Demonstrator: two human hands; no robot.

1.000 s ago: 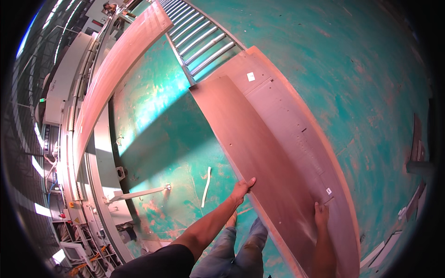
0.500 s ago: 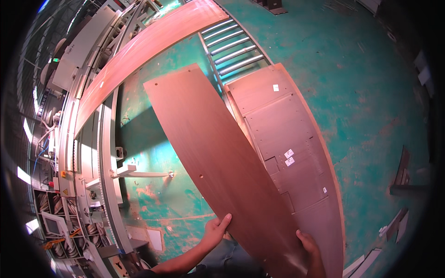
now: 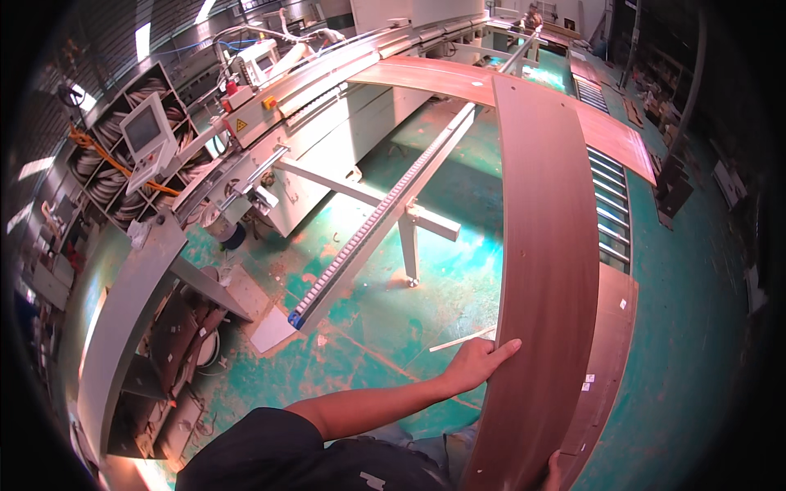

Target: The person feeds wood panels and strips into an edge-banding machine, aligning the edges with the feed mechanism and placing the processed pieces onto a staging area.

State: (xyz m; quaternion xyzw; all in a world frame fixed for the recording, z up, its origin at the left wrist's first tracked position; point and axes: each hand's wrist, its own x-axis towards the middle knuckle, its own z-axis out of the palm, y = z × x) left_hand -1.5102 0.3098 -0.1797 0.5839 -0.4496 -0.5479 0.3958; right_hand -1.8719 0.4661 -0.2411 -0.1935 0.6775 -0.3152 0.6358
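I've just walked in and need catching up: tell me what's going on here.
A person is handling a long, brown, wood-like board. The left hand grips its left edge; the right hand is only partly visible at its right edge. Partly hidden behind the board, a flat reddish-brown panel lies near a shiny metal roller track. Farther off, a long pinkish, wood-like plank shows beside a pale machine.

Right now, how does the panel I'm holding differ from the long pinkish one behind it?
The held panel is dark brown; the far panel is lighter and pinker. The held panel runs away from you, between your left hand and right hand; the far panel lies crosswise over the roller conveyor, partly hidden by the held panel. Both are long boards.
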